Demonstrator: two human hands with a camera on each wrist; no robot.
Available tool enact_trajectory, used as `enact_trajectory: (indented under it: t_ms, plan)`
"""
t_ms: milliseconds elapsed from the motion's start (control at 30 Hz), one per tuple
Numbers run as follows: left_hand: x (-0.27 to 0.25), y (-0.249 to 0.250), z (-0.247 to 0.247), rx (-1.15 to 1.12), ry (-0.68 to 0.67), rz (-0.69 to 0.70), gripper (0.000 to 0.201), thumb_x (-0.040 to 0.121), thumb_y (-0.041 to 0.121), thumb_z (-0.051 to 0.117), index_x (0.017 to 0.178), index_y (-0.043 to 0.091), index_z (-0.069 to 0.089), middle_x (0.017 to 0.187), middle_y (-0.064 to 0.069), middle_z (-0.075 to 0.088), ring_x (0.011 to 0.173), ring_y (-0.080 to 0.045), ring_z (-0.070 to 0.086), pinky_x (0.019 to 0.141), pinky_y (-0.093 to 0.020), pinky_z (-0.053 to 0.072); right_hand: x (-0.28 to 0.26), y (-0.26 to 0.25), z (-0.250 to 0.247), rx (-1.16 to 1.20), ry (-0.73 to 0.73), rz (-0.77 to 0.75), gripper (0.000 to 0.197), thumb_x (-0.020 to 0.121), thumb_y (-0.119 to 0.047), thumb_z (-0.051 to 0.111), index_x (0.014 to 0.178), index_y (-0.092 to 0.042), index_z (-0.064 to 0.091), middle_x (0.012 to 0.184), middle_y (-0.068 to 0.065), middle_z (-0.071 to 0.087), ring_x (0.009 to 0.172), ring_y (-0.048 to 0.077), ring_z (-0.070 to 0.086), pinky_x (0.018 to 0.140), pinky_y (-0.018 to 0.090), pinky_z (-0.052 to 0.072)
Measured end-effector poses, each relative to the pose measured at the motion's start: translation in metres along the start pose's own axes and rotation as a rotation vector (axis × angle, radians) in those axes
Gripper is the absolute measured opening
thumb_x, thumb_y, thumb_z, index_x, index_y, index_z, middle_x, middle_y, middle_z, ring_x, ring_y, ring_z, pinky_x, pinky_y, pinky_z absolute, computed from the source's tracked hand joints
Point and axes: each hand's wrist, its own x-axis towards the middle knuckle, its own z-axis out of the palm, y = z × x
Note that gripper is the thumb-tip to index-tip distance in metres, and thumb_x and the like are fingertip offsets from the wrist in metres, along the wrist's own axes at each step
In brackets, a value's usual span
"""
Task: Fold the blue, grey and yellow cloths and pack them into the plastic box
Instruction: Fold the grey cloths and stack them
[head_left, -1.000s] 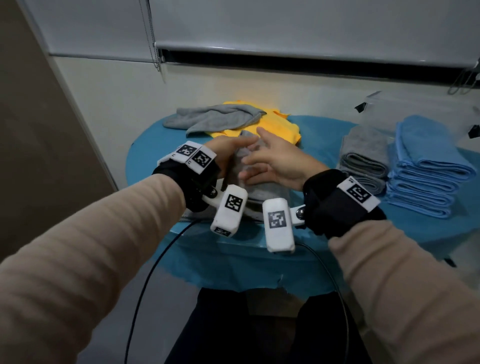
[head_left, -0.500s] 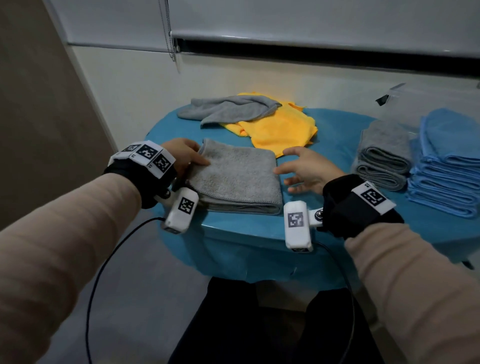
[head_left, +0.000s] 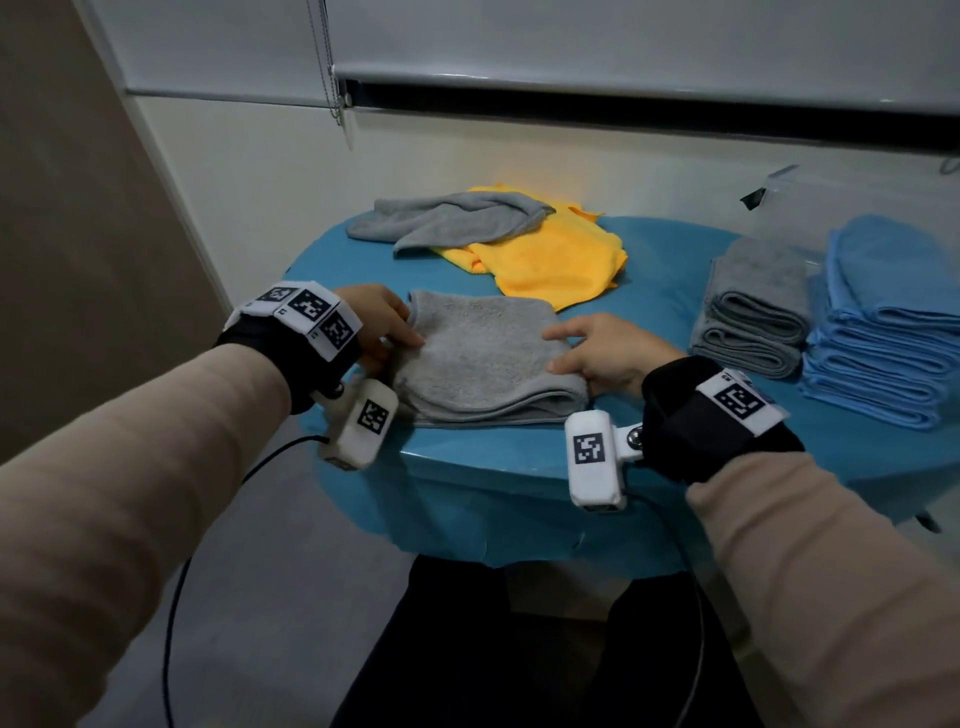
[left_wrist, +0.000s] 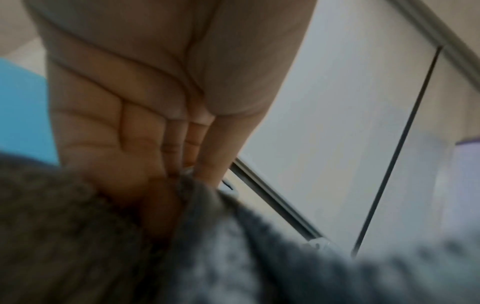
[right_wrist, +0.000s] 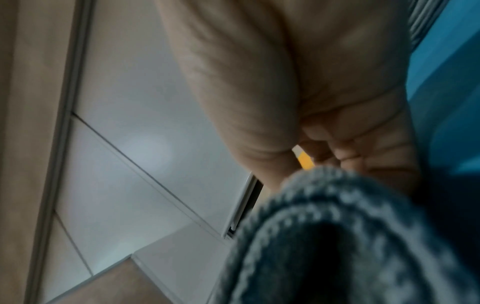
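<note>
A grey cloth (head_left: 483, 353), folded into a thick rectangle, lies near the front edge of the blue table (head_left: 467, 462). My left hand (head_left: 387, 327) holds its left edge, thumb on top and fingers tucked into the fold (left_wrist: 182, 164). My right hand (head_left: 592, 348) grips the right edge, thumb over the top. In the right wrist view the rounded fold (right_wrist: 337, 205) hides most of the fingers (right_wrist: 345, 152). The clear plastic box (head_left: 831, 202) stands at the back right, partly behind the stacks.
A loose grey cloth (head_left: 452, 221) lies over a crumpled yellow cloth (head_left: 561, 265) at the back of the table. On the right are a stack of folded grey cloths (head_left: 753, 317) and a taller stack of folded blue cloths (head_left: 893, 332). A wall and blind stand behind.
My hands were together on the cloth, then moved apart to its sides. The right hand, beside the cloth half a second ago, now holds its right edge.
</note>
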Motion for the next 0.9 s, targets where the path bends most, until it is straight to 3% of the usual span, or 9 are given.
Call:
enact_trajectory:
  t_ms: [100, 233, 400, 433, 500, 567, 633, 733, 900]
  plan:
    - [0.002, 0.016, 0.018, -0.097, -0.074, 0.038, 0.013, 0.083, 0.006, 0.067, 0.082, 0.005, 0.054, 0.080, -0.017, 0.055, 0.064, -0.025, 0.054, 0.061, -0.037, 0.054, -0.006, 0.012, -0.022, -0.026, 0.074, 0.025, 0.046, 0.089, -0.001, 0.061, 0.133, -0.008, 0.052, 0.091, 0.007, 0.056, 0.033, 0.001, 0.047, 0.033, 0.013, 0.036]
    - [0.002, 0.040, 0.044, -0.248, -0.181, 0.116, 0.011, 0.087, 0.001, 0.061, 0.084, 0.006, 0.051, 0.076, -0.014, 0.056, 0.062, -0.024, 0.057, 0.053, -0.032, 0.057, -0.017, 0.035, -0.052, 0.087, 0.123, 0.097, 0.045, 0.088, 0.004, 0.060, 0.131, -0.005, 0.054, 0.123, 0.015, 0.059, 0.057, 0.009, 0.063, 0.055, 0.021, 0.054]
    - [-0.009, 0.054, 0.064, -0.365, -0.316, 0.191, 0.019, 0.087, -0.002, 0.059, 0.094, 0.012, 0.048, 0.076, -0.016, 0.057, 0.044, -0.017, 0.059, 0.051, -0.032, 0.056, -0.028, 0.056, -0.073, 0.251, 0.187, 0.115, 0.042, 0.087, 0.010, 0.055, 0.128, 0.000, 0.054, 0.114, 0.015, 0.060, 0.063, 0.010, 0.064, 0.050, 0.015, 0.053]
    - [-0.011, 0.056, 0.067, -0.362, -0.342, 0.194, 0.027, 0.086, -0.002, 0.059, 0.104, 0.015, 0.048, 0.078, -0.016, 0.059, 0.045, -0.017, 0.059, 0.053, -0.033, 0.056, -0.028, 0.058, -0.074, 0.273, 0.191, 0.113, 0.040, 0.087, 0.009, 0.055, 0.127, 0.000, 0.055, 0.113, 0.017, 0.061, 0.063, 0.010, 0.064, 0.051, 0.015, 0.054]
    - [-0.009, 0.055, 0.069, -0.360, -0.367, 0.207, 0.065, 0.084, -0.006, 0.060, 0.136, 0.024, 0.034, 0.076, -0.015, 0.064, 0.047, -0.018, 0.059, 0.056, -0.035, 0.056, -0.027, 0.060, -0.073, 0.310, 0.199, 0.097, 0.038, 0.088, 0.003, 0.058, 0.126, -0.002, 0.056, 0.111, 0.016, 0.064, 0.070, 0.012, 0.064, 0.056, 0.015, 0.055]
    - [-0.009, 0.054, 0.068, -0.378, -0.364, 0.229, 0.087, 0.083, -0.013, 0.056, 0.146, 0.036, 0.021, 0.070, -0.013, 0.064, 0.050, -0.018, 0.059, 0.055, -0.034, 0.057, -0.024, 0.060, -0.070, 0.281, 0.200, 0.055, 0.042, 0.087, -0.002, 0.062, 0.128, -0.006, 0.055, 0.118, 0.013, 0.062, 0.087, 0.015, 0.063, 0.073, 0.018, 0.055]
    - [-0.010, 0.053, 0.065, -0.375, -0.355, 0.258, 0.077, 0.083, -0.018, 0.051, 0.141, 0.030, 0.036, 0.078, -0.014, 0.060, 0.053, -0.019, 0.059, 0.053, -0.031, 0.057, -0.023, 0.058, -0.067, 0.176, 0.188, 0.008, 0.049, 0.084, -0.006, 0.066, 0.131, -0.011, 0.054, 0.129, 0.011, 0.056, 0.106, 0.017, 0.057, 0.092, 0.024, 0.046]
    - [-0.012, 0.052, 0.063, -0.358, -0.350, 0.256, 0.057, 0.084, -0.019, 0.047, 0.128, 0.017, 0.052, 0.092, -0.015, 0.056, 0.066, -0.025, 0.057, 0.052, -0.029, 0.057, -0.023, 0.054, -0.065, 0.002, 0.132, -0.013, 0.059, 0.079, -0.011, 0.073, 0.135, -0.014, 0.051, 0.137, 0.006, 0.049, 0.116, 0.010, 0.046, 0.101, 0.022, 0.034]
    - [-0.011, 0.042, 0.060, -0.398, -0.303, 0.194, 0.062, 0.084, -0.017, 0.048, 0.138, 0.014, 0.042, 0.108, -0.016, 0.056, 0.070, -0.026, 0.058, 0.052, -0.028, 0.056, -0.021, 0.055, -0.066, -0.065, 0.093, 0.011, 0.069, 0.073, -0.017, 0.079, 0.136, -0.013, 0.050, 0.140, 0.009, 0.048, 0.125, 0.018, 0.048, 0.108, 0.027, 0.034]
